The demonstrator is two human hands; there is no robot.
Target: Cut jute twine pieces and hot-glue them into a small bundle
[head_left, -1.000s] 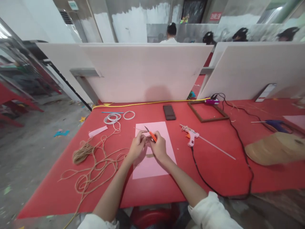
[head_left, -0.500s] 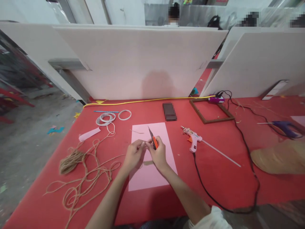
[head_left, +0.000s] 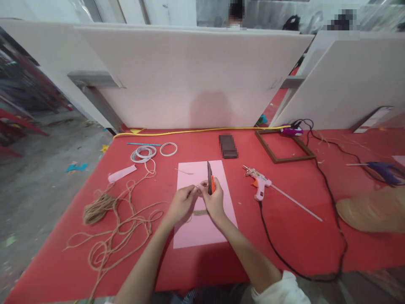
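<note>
My right hand is closed around a utility knife with an orange and dark body, its tip pointing up and away from me. Beside it my left hand pinches a thin strand of jute twine, and the fingertips of both hands nearly meet. Both hands are above a pink sheet of paper. A short band of twine lies on that sheet, partly behind my right wrist. Farther up the sheet is a loose twine scrap.
Loose twine and a twine bundle spread on the left of the red table. White rings lie behind. To the right are a pink glue gun with a black cord, a brown frame and a tan rounded object. White boards stand at the back.
The knife has turned from leaning left to nearly upright in my right hand. My hands stay together over the paper. The view has shifted slightly.
</note>
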